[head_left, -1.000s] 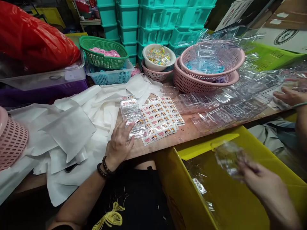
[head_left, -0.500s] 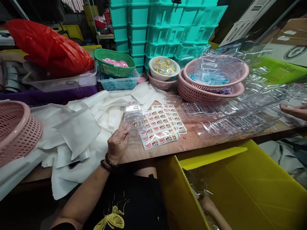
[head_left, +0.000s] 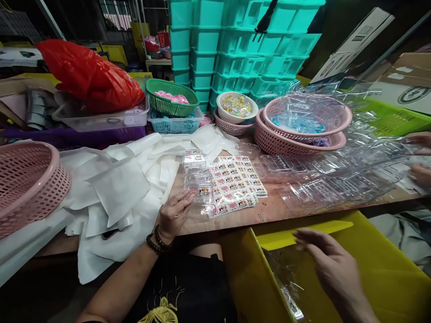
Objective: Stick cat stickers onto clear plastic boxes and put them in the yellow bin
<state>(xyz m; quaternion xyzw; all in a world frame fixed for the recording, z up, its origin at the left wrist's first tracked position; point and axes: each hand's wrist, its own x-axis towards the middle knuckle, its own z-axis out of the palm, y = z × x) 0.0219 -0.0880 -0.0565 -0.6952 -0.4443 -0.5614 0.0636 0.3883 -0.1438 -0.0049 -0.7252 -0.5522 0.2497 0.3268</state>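
My left hand (head_left: 174, 215), with a beaded bracelet on its wrist, pinches the left edge of a clear plastic clamshell (head_left: 201, 200) at the table's front. Cat stickers show at the clamshell. Another clear clamshell (head_left: 194, 158) lies just behind it. To the right, sticker sheets (head_left: 232, 186) printed with cats and pink lettering lie stacked on the wooden table. My right hand (head_left: 332, 258) hovers over the yellow box (head_left: 380, 264), fingers loosely bent and thumb apart, with nothing seen in it. Inside the box, clear plastic pieces (head_left: 291, 300) are partly visible.
White backing paper (head_left: 117, 188) covers the left of the table, beside a pink basket (head_left: 30, 188). Pink baskets (head_left: 296, 139) and a white bowl (head_left: 237, 107) stand behind. Rows of clear clamshells (head_left: 336, 179) lie right, near another person's hands (head_left: 420, 172). Teal bins (head_left: 242, 67) rise behind.
My right hand has come up out of the yellow box and turned into view above it. My left hand still pinches the clamshell. Another person's second hand now shows at the right edge.
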